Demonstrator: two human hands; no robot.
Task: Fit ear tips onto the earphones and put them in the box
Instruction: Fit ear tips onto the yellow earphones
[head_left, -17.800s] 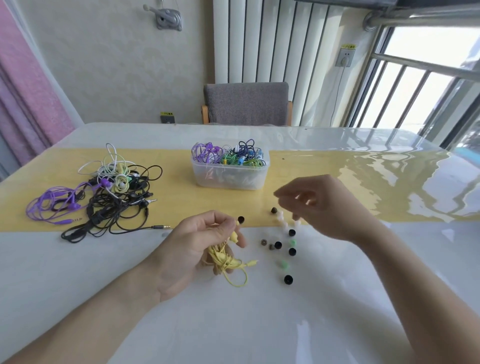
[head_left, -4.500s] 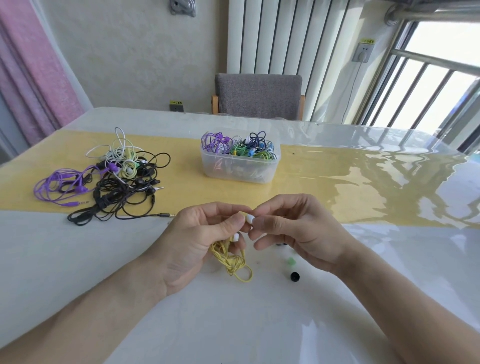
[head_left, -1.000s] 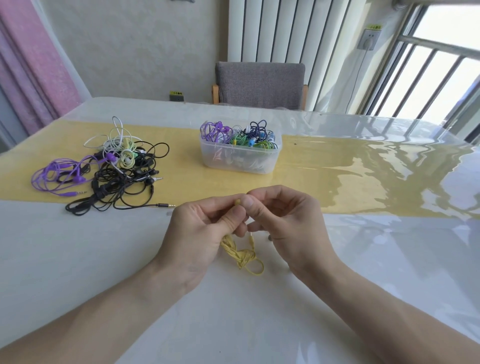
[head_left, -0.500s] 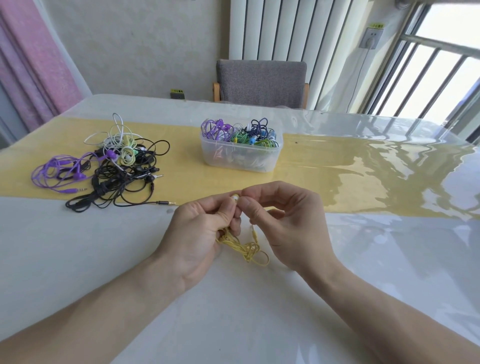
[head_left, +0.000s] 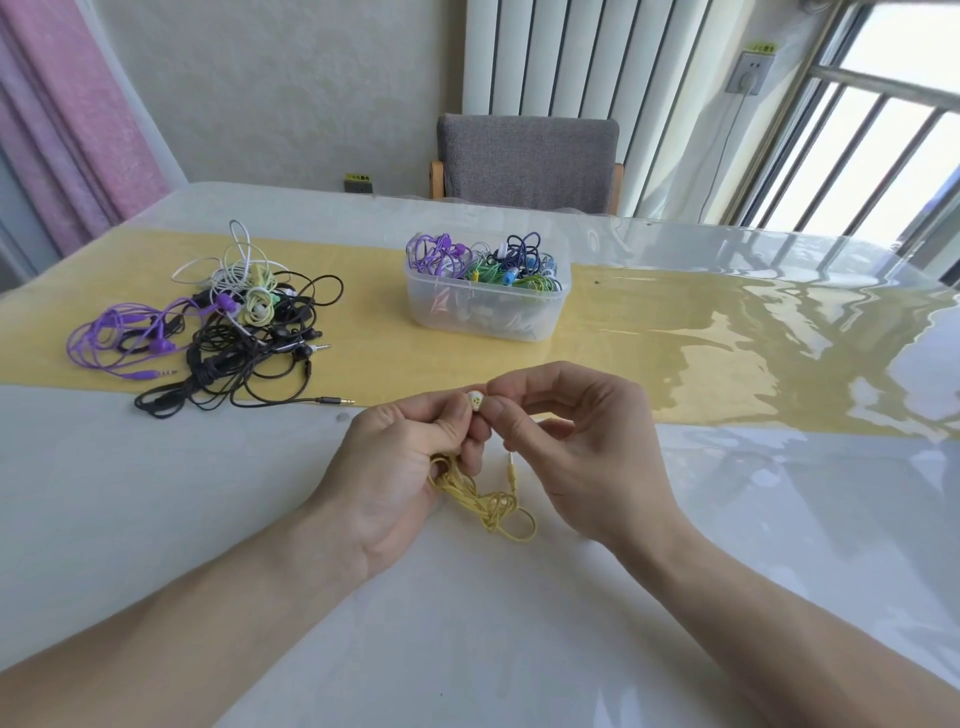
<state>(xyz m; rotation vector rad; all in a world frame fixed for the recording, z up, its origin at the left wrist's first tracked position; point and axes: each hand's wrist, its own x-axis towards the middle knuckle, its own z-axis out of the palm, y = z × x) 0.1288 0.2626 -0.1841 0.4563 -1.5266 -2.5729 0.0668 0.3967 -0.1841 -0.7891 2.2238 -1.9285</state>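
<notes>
Tangled spare earphones (head_left: 218, 322) left of plastic box (head_left: 485, 304)

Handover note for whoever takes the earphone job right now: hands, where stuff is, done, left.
Left hand grips the bundled yellow earphones and holds one earbud up.
Right hand pinches the white ear tip on that earbud; whether it is fully seated cannot be told.
Clear box at table centre already holds several coiled sets.
Tangled pile of purple, black and white sets lies on the left, not yet done.
Left: confirm both yellow tips, box this set, then work the pile.
</notes>
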